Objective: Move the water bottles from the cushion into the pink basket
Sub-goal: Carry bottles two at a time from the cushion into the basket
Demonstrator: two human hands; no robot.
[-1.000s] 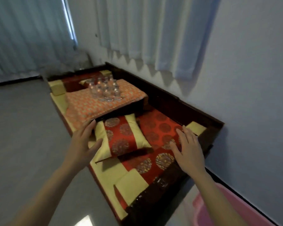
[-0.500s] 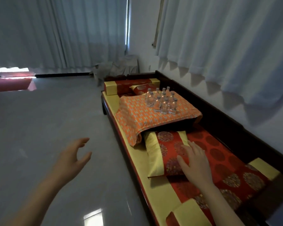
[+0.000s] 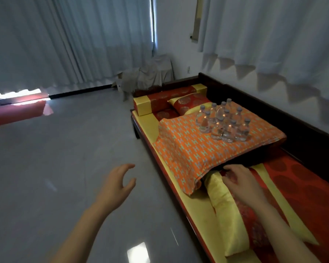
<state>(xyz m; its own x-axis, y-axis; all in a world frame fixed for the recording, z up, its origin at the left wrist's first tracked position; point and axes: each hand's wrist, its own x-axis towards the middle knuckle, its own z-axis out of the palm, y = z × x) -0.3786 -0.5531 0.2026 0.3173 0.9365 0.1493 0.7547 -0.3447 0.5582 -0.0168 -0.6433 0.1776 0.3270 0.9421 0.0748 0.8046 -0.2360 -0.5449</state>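
Note:
Several clear water bottles (image 3: 223,122) with pale caps stand clustered upright on an orange patterned cushion (image 3: 194,149) on a low wooden daybed. My left hand (image 3: 115,184) hovers over the grey floor, left of the bed, fingers loosely curved and holding nothing. My right hand (image 3: 242,184) rests flat on a red and yellow pillow (image 3: 224,205) just below the cushion's near edge, well short of the bottles. The pink basket is out of view.
The daybed (image 3: 302,130) has a dark wooden back along the right wall, with red and yellow bolsters (image 3: 156,103) at its far end. White curtains (image 3: 74,40) hang behind. A draped object (image 3: 148,76) sits in the corner. Shiny grey floor (image 3: 55,168) spreads left.
The view has swung left and moved along the bed, bringing the bottles closer. My right hand has slid forward up the pillow to the cushion's edge. The pink basket left the frame.

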